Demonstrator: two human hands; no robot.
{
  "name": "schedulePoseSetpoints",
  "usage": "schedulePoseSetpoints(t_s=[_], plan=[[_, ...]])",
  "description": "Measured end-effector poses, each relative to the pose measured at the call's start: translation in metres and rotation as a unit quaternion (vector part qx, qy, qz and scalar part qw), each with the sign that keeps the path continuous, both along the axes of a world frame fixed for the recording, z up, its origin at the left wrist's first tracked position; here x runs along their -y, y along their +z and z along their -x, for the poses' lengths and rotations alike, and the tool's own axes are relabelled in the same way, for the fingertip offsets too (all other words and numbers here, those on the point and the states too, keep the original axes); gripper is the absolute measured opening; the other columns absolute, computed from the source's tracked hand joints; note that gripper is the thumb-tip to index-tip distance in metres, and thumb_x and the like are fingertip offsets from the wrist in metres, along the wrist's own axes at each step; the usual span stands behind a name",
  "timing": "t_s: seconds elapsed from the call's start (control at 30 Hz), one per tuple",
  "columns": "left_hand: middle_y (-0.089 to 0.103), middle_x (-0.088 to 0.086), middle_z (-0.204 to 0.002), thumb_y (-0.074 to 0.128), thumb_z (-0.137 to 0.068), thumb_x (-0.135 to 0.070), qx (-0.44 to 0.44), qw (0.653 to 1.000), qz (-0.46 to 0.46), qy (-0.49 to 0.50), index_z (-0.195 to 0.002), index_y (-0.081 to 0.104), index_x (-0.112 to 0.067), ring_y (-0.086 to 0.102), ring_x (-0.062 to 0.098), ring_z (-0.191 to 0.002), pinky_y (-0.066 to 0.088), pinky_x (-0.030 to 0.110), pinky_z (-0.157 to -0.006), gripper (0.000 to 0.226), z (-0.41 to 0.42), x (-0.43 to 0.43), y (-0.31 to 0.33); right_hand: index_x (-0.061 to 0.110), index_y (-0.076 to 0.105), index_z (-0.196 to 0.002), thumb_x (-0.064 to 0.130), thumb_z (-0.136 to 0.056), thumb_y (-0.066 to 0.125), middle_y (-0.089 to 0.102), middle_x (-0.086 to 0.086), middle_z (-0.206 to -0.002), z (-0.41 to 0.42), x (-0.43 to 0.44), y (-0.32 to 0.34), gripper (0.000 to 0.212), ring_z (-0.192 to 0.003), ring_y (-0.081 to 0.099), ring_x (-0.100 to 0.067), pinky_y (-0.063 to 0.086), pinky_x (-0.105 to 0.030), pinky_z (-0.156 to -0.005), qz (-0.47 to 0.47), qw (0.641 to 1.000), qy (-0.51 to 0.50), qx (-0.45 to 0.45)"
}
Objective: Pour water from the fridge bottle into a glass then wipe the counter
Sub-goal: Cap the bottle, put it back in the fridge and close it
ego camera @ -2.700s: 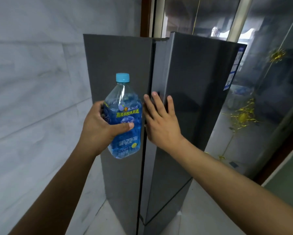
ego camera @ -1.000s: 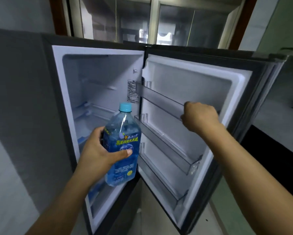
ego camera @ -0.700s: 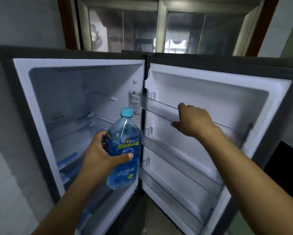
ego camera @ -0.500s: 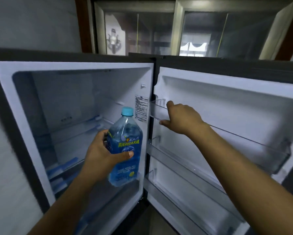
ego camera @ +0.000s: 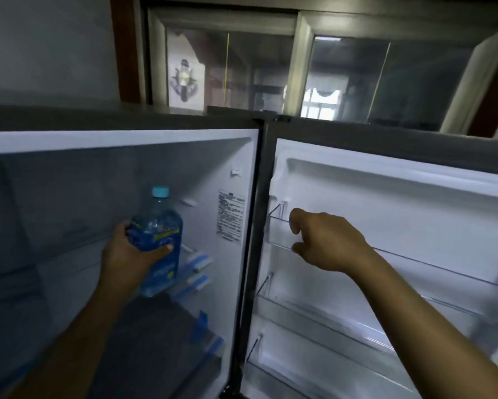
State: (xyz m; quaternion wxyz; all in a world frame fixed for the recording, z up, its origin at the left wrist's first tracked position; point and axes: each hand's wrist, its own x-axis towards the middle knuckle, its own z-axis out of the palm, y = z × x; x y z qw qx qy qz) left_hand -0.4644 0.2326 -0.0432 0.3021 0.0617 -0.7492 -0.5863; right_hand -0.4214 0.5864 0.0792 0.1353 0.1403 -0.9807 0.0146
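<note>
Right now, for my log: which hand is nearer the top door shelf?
Right. The right hand is at the hinge end of the top door shelf; the left hand is leftward, gripping the bottle inside the fridge.

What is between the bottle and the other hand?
In the head view, a white sticker on the fridge wall and the dark fridge edge lie between the bottle and the right hand gripping the shelf.

Bottle, 9 o'clock: clear glossy plastic; label glossy film; cap smooth plastic. Fridge liner: smooth white plastic. Door shelf: transparent glossy plastic. Fridge casing: matt grey. Window panes, 12 o'clock: glass.
</note>
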Motion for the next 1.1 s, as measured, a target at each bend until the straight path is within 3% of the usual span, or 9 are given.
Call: schedulePoseSetpoints(t_s=[0.23,0.5,0.63,0.67,0.77,0.83,0.9,1.0,1.1], plan=[[0.066,0.017,-0.124,0.095,-0.061,-0.011,-0.033,0.998,-0.007,0.054,-0.124,0.056,-0.003,0.065,0.030,-0.108,0.052,0.041,-0.092,0.074,0.063,0.014,-0.024,0.029,0.048,-0.075,0.037,-0.079,0.072,0.060,0.010,-0.076,0.012,-0.011,0.005,0.025,-0.072,0.056,-0.012,0.046,-0.030,-0.061,0.024,0.999,-0.032,0.016],[0.061,0.024,-0.128,0.092,-0.064,-0.002,-0.058,0.994,-0.022,0.086,-0.129,0.052,0.004,0.062,0.031,-0.112,0.047,0.034,-0.092,0.076,0.103,0.017,-0.046,0.027,0.051,-0.071,0.041,-0.075,0.072,0.061,0.007,-0.068,0.021,-0.021,0.003,0.026,-0.066,0.057,-0.011,0.050,-0.032,-0.061,0.027,0.998,-0.048,0.016],[0.061,0.027,-0.124,0.092,-0.064,-0.001,-0.066,0.993,-0.005,0.098,-0.125,0.051,0.006,0.063,0.033,-0.107,0.046,0.013,-0.083,0.073,0.123,0.018,-0.052,0.027,0.050,-0.070,0.044,-0.074,0.072,0.060,0.006,-0.066,0.023,-0.025,0.001,0.029,-0.065,0.056,-0.011,0.050,-0.033,-0.060,0.035,0.998,-0.052,0.015],[0.061,0.028,-0.124,0.091,-0.064,-0.001,-0.066,0.993,0.002,0.097,-0.125,0.050,0.007,0.062,0.032,-0.107,0.046,0.014,-0.083,0.074,0.129,0.018,-0.054,0.027,0.050,-0.070,0.044,-0.073,0.073,0.060,0.006,-0.066,0.024,-0.026,0.000,0.029,-0.064,0.056,-0.011,0.050,-0.034,-0.060,0.038,0.998,-0.051,0.016],[0.058,0.027,-0.126,0.092,-0.066,-0.005,-0.032,0.996,-0.005,0.084,-0.126,0.046,0.005,0.061,0.037,-0.113,0.051,0.039,-0.095,0.077,0.145,0.021,-0.058,0.025,0.051,-0.070,0.045,-0.073,0.073,0.060,0.005,-0.065,0.024,-0.028,0.000,0.030,-0.064,0.056,-0.012,0.051,-0.035,-0.060,0.038,0.998,-0.053,0.019],[0.059,0.022,-0.129,0.093,-0.066,-0.015,-0.024,0.997,0.009,0.073,-0.130,0.045,-0.001,0.061,0.034,-0.116,0.051,0.047,-0.101,0.081,0.160,0.026,-0.063,0.024,0.050,-0.070,0.046,-0.073,0.073,0.059,0.005,-0.064,0.024,-0.028,0.000,0.031,-0.064,0.055,-0.012,0.049,-0.033,-0.059,0.032,0.998,-0.054,0.016],[0.060,0.019,-0.130,0.093,-0.066,-0.024,-0.002,0.998,0.013,0.058,-0.131,0.046,-0.004,0.062,0.031,-0.117,0.051,0.049,-0.102,0.084,0.172,0.031,-0.067,0.024,0.049,-0.069,0.046,-0.074,0.072,0.057,0.006,-0.063,0.024,-0.028,0.001,0.032,-0.062,0.053,-0.011,0.044,-0.031,-0.056,0.029,0.998,-0.052,0.015],[0.060,0.026,-0.129,0.093,-0.068,-0.015,0.006,0.998,0.032,0.045,-0.130,0.045,0.005,0.063,0.030,-0.117,0.050,0.042,-0.101,0.080,0.169,0.026,-0.062,0.024,0.047,-0.066,0.043,-0.075,0.072,0.055,0.006,-0.062,0.023,-0.029,0.002,0.033,-0.061,0.051,-0.010,0.039,-0.028,-0.053,0.029,0.998,-0.048,0.017],[0.064,0.029,-0.112,0.088,-0.073,-0.018,-0.051,0.994,0.042,0.088,-0.111,0.060,0.009,0.069,0.026,-0.101,0.052,0.036,-0.089,0.055,0.146,0.014,-0.053,0.023,0.049,-0.068,0.043,-0.075,0.072,0.056,0.006,-0.064,0.021,-0.030,0.004,0.031,-0.062,0.052,-0.010,0.038,-0.026,-0.052,0.030,0.998,-0.048,0.020]])
